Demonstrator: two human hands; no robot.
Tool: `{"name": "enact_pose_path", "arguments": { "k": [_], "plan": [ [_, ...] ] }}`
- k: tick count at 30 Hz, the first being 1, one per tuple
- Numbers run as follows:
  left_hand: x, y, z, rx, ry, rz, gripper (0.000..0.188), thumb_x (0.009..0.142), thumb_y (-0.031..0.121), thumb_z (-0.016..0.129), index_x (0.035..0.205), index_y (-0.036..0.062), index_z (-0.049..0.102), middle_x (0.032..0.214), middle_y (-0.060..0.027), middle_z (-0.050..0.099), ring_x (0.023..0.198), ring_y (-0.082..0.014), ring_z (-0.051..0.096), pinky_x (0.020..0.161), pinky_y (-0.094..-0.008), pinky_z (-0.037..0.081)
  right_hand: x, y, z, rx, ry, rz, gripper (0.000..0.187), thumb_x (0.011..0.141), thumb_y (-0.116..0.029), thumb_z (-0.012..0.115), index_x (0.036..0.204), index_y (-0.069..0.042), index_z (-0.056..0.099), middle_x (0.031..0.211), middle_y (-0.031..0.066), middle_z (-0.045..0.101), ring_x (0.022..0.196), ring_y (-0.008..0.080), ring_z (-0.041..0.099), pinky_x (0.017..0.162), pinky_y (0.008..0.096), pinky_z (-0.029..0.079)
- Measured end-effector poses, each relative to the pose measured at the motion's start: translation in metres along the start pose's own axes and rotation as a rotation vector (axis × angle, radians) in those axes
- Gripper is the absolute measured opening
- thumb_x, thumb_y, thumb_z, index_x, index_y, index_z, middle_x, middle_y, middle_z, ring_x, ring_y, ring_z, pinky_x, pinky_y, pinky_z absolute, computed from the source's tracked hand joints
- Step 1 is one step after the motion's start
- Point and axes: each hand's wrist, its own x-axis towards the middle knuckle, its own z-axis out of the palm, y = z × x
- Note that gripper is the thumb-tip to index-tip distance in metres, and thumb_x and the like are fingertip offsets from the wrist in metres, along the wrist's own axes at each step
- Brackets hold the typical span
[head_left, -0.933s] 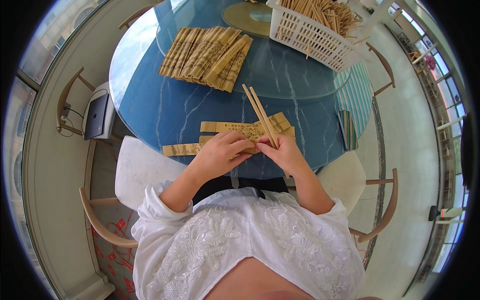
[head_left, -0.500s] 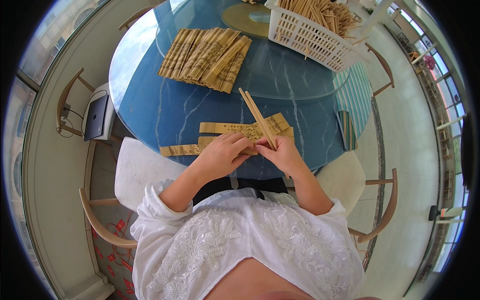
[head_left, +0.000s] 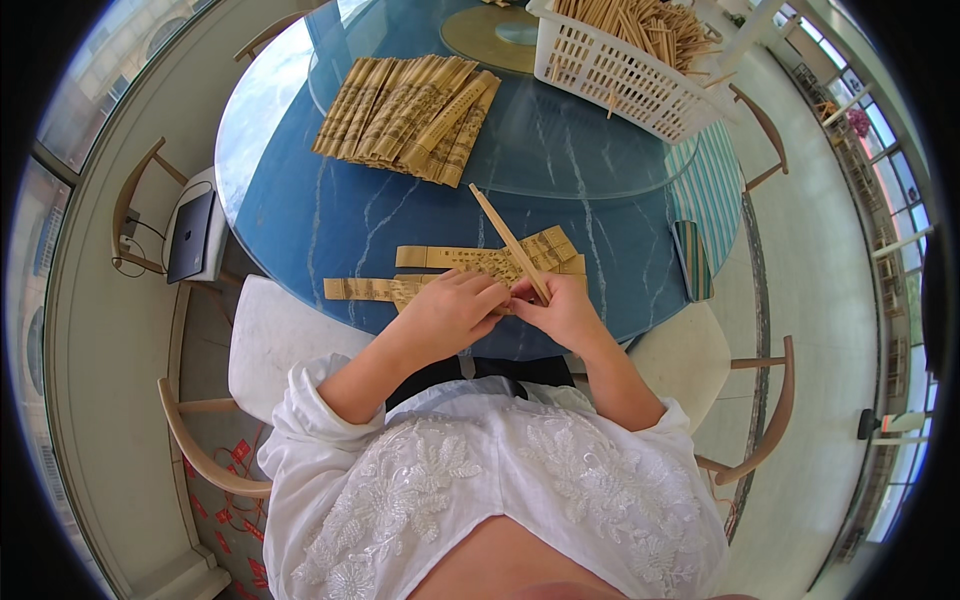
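Note:
A pair of wooden chopsticks (head_left: 503, 230) slants up and left out of my right hand (head_left: 563, 313), whose fingers are closed around it. My left hand (head_left: 458, 310) is closed too, its fingertips meeting those of the right. From under the left hand a long tan paper chopstick sleeve (head_left: 358, 289) sticks out to the left; the end at my fingertips is mostly hidden. Just beyond my hands, other printed sleeves (head_left: 425, 257) lie crossed on the blue table (head_left: 390, 215), partly covered by my fingers. Farther off, a fanned stack of sleeves (head_left: 405, 118) rests on the glass turntable (head_left: 545, 165).
At the back right stands a white slotted basket (head_left: 620, 85) heaped with loose chopsticks (head_left: 640, 30). A striped cloth (head_left: 693, 260) hangs over the table's right edge. Wooden-armed chairs (head_left: 215, 470) surround the table, and a dark laptop (head_left: 190, 235) sits on one at the left.
The chopsticks' far tips, spread slightly before, now lie together. The left end of the sleeve under my left hand has shifted slightly up and away from me.

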Motion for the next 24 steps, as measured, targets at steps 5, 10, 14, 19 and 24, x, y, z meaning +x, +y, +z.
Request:
{"name": "enact_pose_path", "arguments": {
  "k": [5,10,14,19,24],
  "plan": [
    [0.002,0.002,0.0,0.025,0.011,0.019,0.018,0.079,0.01,0.071,0.09,0.0062,0.057,0.086,-0.0071,0.061,0.083,-0.0269,0.062,0.075,-0.0376,0.048,0.002,0.003,-0.003,0.035,-0.026,0.035,0.022,0.083,-0.015,0.076,0.097,0.0,0.067,0.083,0.0057,0.07,0.076,0.0097,0.064,0.068,0.025,0.051],
    [0.002,0.001,0.0,0.025,-0.011,0.021,0.017,0.081,0.011,0.07,0.09,0.0064,0.057,0.086,-0.0072,0.061,0.083,-0.0273,0.063,0.075,-0.0378,0.048,0.003,-0.001,-0.003,0.008,-0.038,0.053,0.024,0.083,-0.016,0.076,0.098,0.0,0.067,0.085,0.0063,0.07,0.078,0.0105,0.065,0.07,0.0253,0.052],
    [0.003,0.002,0.0,0.033,-0.014,0.011,0.016,0.081,0.012,0.069,0.091,0.0063,0.057,0.086,-0.0071,0.061,0.083,-0.0277,0.063,0.075,-0.038,0.049,0.003,0.0,-0.003,-0.003,-0.023,0.05,0.023,0.083,-0.016,0.075,0.097,0.0,0.067,0.085,0.006,0.07,0.078,0.0111,0.065,0.07,0.0254,0.052],
    [0.004,0.002,0.0,0.045,0.021,-0.003,0.018,0.08,0.012,0.071,0.092,0.0063,0.058,0.087,-0.0073,0.063,0.082,-0.0279,0.063,0.074,-0.0382,0.049,0.004,-0.002,-0.005,-0.023,-0.015,0.076,0.022,0.083,-0.016,0.075,0.097,0.0,0.067,0.084,0.0058,0.07,0.076,0.0115,0.065,0.069,0.0255,0.051],
    [0.005,-0.003,0.001,0.012,0.017,-0.002,0.02,0.08,0.012,0.072,0.093,0.0063,0.058,0.086,-0.0076,0.063,0.083,-0.028,0.063,0.074,-0.0379,0.05,0.002,-0.009,-0.004,-0.026,-0.006,0.07,0.022,0.084,-0.017,0.074,0.096,0.0,0.067,0.083,0.0051,0.069,0.075,0.0112,0.065,0.067,0.0257,0.05]
  ]
}}
